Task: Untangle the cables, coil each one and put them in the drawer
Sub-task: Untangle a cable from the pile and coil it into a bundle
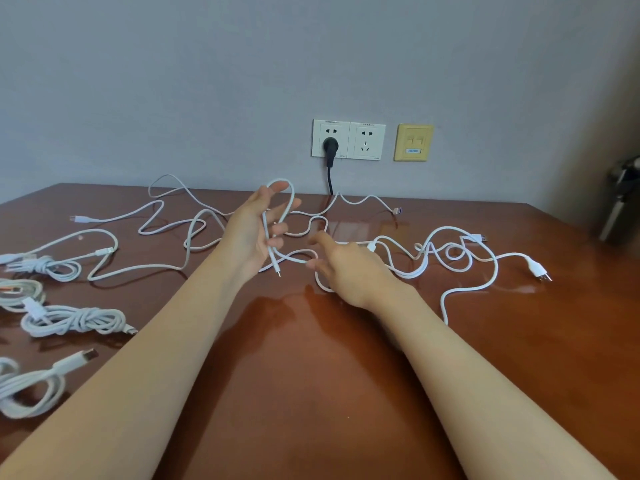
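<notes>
Already coiled bundles sit by the surface's left edge; left grip curls round a cable loop, right grip pinches it; tangled cables remain uncoiled.

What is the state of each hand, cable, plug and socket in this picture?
left hand: holds a loop of the white cable.
right hand: pinches the same cable lower down.
white cable: one loop made, the rest trails on the table.
loose cables: spread and crossing, not coiled.
coiled cables: bundled, lying at the left edge.
black plug: inserted in the left socket.
right socket: empty.
</notes>
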Motion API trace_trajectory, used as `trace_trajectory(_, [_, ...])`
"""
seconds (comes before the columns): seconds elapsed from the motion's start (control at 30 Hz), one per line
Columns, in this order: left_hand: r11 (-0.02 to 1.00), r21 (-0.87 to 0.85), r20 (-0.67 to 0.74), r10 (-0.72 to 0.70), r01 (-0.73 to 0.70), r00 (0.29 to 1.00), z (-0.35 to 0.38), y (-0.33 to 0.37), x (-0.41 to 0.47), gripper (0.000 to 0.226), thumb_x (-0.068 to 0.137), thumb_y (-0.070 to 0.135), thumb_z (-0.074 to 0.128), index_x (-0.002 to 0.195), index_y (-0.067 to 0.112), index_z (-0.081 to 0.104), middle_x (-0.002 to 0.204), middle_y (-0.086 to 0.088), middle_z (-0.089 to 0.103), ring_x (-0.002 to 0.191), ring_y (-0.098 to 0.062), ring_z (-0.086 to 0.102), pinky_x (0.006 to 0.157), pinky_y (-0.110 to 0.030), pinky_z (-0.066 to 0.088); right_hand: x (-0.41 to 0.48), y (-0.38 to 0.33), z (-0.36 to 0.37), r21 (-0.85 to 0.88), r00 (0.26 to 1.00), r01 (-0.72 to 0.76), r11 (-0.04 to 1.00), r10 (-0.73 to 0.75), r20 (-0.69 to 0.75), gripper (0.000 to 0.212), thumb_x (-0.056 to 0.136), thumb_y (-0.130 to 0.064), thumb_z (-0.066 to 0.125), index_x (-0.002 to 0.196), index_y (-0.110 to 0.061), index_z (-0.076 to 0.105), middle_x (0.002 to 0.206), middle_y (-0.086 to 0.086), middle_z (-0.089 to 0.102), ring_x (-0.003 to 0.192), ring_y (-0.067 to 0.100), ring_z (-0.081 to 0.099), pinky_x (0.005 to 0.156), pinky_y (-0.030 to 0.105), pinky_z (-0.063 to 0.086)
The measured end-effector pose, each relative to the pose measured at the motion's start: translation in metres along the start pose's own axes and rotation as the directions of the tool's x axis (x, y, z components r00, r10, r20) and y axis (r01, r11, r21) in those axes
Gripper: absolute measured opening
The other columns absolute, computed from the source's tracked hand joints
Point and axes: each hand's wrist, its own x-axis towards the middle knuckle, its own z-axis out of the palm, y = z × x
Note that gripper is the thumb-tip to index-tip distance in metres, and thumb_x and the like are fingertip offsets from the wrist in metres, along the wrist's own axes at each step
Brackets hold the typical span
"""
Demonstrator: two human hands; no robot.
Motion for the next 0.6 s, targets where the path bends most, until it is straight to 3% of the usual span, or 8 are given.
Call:
trace_trajectory(0.1, [1.000,0.012,-0.065,-0.016,0.017,0.998,-0.007,-0.002,0.003,0.028,0.103,0.027,0.029,0.095,0.024,0.056,0.087,-0.005,0.065,0.035,-0.003,0.033,0.035,-0.012,0.022,-0.002,0.002,-0.006,0.065,0.998,-0.002,0.998,-0.002,0.060,0.029,0.091,-0.023,0.050,0.119,-0.018,0.044,0.073,0.000,0.050,0.079,0.027,0.048,0.066,0.032,0.035])
trace_trajectory(0.17, [0.999,0.047,-0.091,-0.012,0.016,0.996,-0.010,-0.002,0.005,0.029,0.103,0.025,0.028,0.094,0.025,0.055,0.084,-0.006,0.064,0.035,-0.003,0.033,0.035,-0.012,0.022,-0.004,0.003,-0.009,0.059,0.999,0.019,0.998,-0.022,0.042,0.021,0.085,-0.014,0.050,0.106,-0.020,0.049,0.069,-0.002,0.051,0.077,0.027,0.051,0.062,0.031,0.034])
trace_trajectory(0.27, [0.973,0.232,-0.111,0.016,0.010,0.994,-0.008,-0.004,0.007,0.033,0.104,0.022,0.025,0.093,0.027,0.055,0.077,-0.004,0.057,0.036,-0.002,0.029,0.035,-0.013,0.018,-0.005,0.002,-0.016,0.035,0.999,0.047,0.998,-0.047,-0.001,0.007,0.089,-0.019,0.053,0.093,-0.024,0.055,0.079,0.000,0.058,0.088,0.027,0.055,0.064,0.029,0.031])
trace_trajectory(0.4, [0.888,0.456,-0.097,-0.008,0.052,0.995,0.000,-0.009,0.005,0.031,0.104,0.024,0.025,0.100,0.025,0.055,0.073,-0.003,0.052,0.044,-0.006,0.024,0.034,-0.012,0.016,-0.004,-0.001,-0.022,-0.043,0.983,0.149,0.988,-0.152,-0.100,0.018,0.094,-0.019,0.051,0.104,-0.022,0.065,0.104,-0.005,0.063,0.102,0.019,0.053,0.069,0.028,0.034])
trace_trajectory(0.6, [0.834,0.544,0.020,-0.121,0.091,0.992,0.011,-0.018,0.002,0.037,0.102,0.039,0.022,0.092,0.030,0.057,0.071,0.001,0.047,0.052,-0.008,0.019,0.038,-0.013,0.014,-0.005,0.003,-0.021,-0.084,0.954,0.119,0.989,-0.138,-0.266,0.025,0.097,-0.032,0.045,0.112,-0.025,0.063,0.106,-0.005,0.057,0.103,0.021,0.054,0.065,0.029,0.028])
